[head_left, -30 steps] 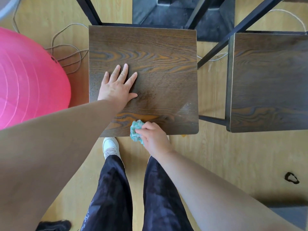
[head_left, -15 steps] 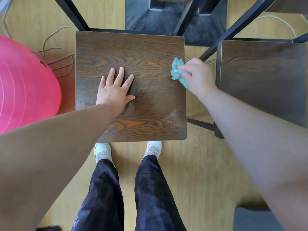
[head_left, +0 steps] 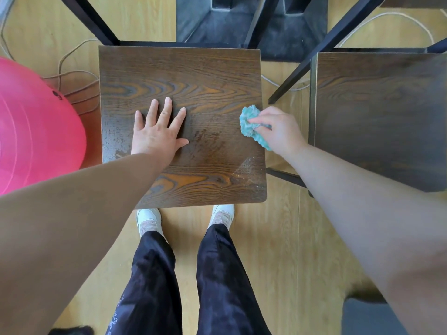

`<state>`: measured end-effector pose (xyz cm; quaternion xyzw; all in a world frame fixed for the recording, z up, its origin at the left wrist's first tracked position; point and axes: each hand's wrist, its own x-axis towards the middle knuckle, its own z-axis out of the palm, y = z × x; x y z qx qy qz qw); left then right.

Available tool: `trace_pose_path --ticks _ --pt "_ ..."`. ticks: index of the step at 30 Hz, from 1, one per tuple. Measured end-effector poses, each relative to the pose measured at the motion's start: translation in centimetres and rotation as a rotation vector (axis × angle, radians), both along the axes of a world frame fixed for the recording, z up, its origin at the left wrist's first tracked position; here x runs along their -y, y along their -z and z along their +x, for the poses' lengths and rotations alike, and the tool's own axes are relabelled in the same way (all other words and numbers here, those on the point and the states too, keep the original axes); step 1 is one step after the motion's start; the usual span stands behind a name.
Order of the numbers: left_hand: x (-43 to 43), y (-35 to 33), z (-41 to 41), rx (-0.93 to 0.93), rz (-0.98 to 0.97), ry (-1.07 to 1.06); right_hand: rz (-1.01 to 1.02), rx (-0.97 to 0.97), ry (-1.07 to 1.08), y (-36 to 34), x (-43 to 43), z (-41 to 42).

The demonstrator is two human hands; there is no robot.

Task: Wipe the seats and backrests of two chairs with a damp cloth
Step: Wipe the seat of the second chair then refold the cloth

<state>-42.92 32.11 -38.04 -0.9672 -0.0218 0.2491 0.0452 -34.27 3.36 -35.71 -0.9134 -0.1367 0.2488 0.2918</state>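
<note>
My right hand (head_left: 280, 131) has swung round. A second ago it was rubbing the front edge of the seat, down by my legs, and now it works the right-hand edge, level with my left thumb. Its fingers are curled and clamped on the bunched teal cloth (head_left: 251, 124), which touches the wood right at the rim.

My left hand (head_left: 157, 134) hasn't budged. Its fingers are spread apart and flat, pressing on the middle of the first chair seat (head_left: 205, 76) to steady it.

I reckon that means the front strip is done and I'm running round the border. The patch under my left palm and the far strip beyond my fingertips still look due a pass. The second chair seat (head_left: 377, 112) waits just past my right knuckles, untouched by the cloth for now, and the backrests come after.

No bucket or basin is in view, so nothing to rinse in. There's only the pink ball (head_left: 36, 131) off beyond my left little finger.
</note>
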Motion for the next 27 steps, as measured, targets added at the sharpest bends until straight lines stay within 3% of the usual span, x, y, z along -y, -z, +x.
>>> trace_pose_path --ticks 14,19,27 --pt "0.2 -0.1 -0.1 0.0 0.022 -0.006 -0.006 -0.156 -0.037 -0.2 3.9 -10.2" --pt "0.4 -0.3 0.1 -0.02 0.03 -0.015 -0.024 -0.211 -0.048 -0.5 3.9 -10.1" --pt "0.2 0.0 0.0 -0.026 0.014 -0.017 -0.014 0.014 0.004 -1.9 0.9 -2.2"
